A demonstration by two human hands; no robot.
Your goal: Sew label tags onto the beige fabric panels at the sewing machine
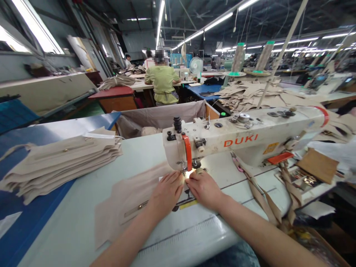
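Observation:
My left hand [166,191] lies with fingers stretched out flat on a beige fabric panel [116,200], close to the needle area of the sewing machine [214,141]. A zipper [137,208] is set in the panel, beside my left forearm. Just right of the presser foot [184,171], my right hand [205,189] is closed, its thumb and fingers pinched together near the panel's edge. What those fingers hold is hidden. A small lamp lights the spot between both hands.
Stacked beige panels [66,155] lie at left on a blue table [52,207]. Right of the machine are scissors [237,162], beige fabric strips [258,196] and a tray [308,183] of small metal parts. Behind the machine stands a cloth-lined bin [167,113]; a co-worker [163,81] sits beyond.

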